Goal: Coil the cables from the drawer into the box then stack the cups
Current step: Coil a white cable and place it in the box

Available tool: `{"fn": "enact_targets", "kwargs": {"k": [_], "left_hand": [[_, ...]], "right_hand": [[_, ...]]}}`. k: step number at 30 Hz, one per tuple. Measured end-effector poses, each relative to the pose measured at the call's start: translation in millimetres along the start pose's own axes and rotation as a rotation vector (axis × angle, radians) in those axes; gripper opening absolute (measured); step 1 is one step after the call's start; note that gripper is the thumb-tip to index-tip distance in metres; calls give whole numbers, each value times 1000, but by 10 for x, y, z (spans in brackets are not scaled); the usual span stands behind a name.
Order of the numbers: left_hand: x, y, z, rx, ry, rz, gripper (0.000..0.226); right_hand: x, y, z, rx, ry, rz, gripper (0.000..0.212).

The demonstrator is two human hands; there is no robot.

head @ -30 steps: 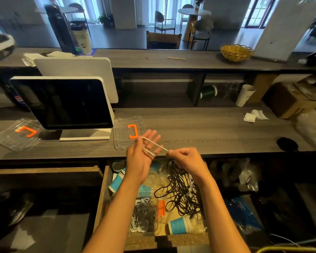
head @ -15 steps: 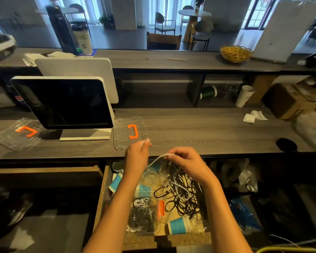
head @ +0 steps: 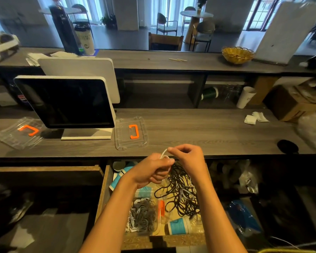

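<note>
Over the open wooden drawer point(head: 103, 194), both hands work a thin white cable point(head: 165, 154). My left hand point(head: 151, 172) has its fingers curled round the cable's loops. Just above it, my right hand point(head: 188, 157) pinches the free end. Below them lies a tangle of black cables point(head: 182, 194). A clear box point(head: 142, 214) at the drawer's front holds coiled grey and white cables. Blue paper cups lie in the drawer, one at the front point(head: 179, 225) and others at the back left point(head: 120, 176).
On the counter stand a dark screen point(head: 66, 101) and two clear lids with orange handles, one near the hands point(head: 130, 132) and one at far left point(head: 20, 132). A cardboard box point(head: 292, 105) and white napkins point(head: 255, 117) sit at right.
My left hand has turned from open with spread fingers to curled round the white cable. My right hand rose toward the counter edge, carrying the cable end over the left hand.
</note>
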State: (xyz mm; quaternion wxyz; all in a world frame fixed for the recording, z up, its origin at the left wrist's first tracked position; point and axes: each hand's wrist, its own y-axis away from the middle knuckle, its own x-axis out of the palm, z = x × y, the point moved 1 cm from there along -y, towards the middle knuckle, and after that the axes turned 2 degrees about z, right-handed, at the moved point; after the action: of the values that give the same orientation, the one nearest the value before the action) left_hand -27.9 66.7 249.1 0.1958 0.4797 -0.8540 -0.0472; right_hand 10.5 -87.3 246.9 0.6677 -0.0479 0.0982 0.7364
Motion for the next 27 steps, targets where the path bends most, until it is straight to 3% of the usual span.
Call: {"fn": "enact_targets", "kwargs": {"k": [3,9,11,15,18,20,23,25,27], "left_hand": [[-66,-24,21,25,15,-178,40],[-252,-92,93,130,-102,-820,37],[-247,-96,81,227,139,-846,36],[-291,-62,-73,513,944,-704,39],[-351,6,-114,574,1085,-772,34],[-401,26,-64,517,792,-920,33],[-453,11,36,349,-22,-1126,36],[-443,-24,84,238,-423,-1123,38],[-377,-52,93,128,-657,-1047,43]], "right_hand": [[-18,-8,-43,14,2,-31,14],[-76,-16,-78,58,37,15,12],[-84,-14,-79,64,54,26,15],[-141,1,-90,74,114,71,16],[-163,25,-66,76,143,160,10],[-165,40,-38,44,184,212,7],[-161,77,27,-44,293,394,10],[-135,107,85,-97,324,486,15],[-97,121,137,-158,327,518,17]]}}
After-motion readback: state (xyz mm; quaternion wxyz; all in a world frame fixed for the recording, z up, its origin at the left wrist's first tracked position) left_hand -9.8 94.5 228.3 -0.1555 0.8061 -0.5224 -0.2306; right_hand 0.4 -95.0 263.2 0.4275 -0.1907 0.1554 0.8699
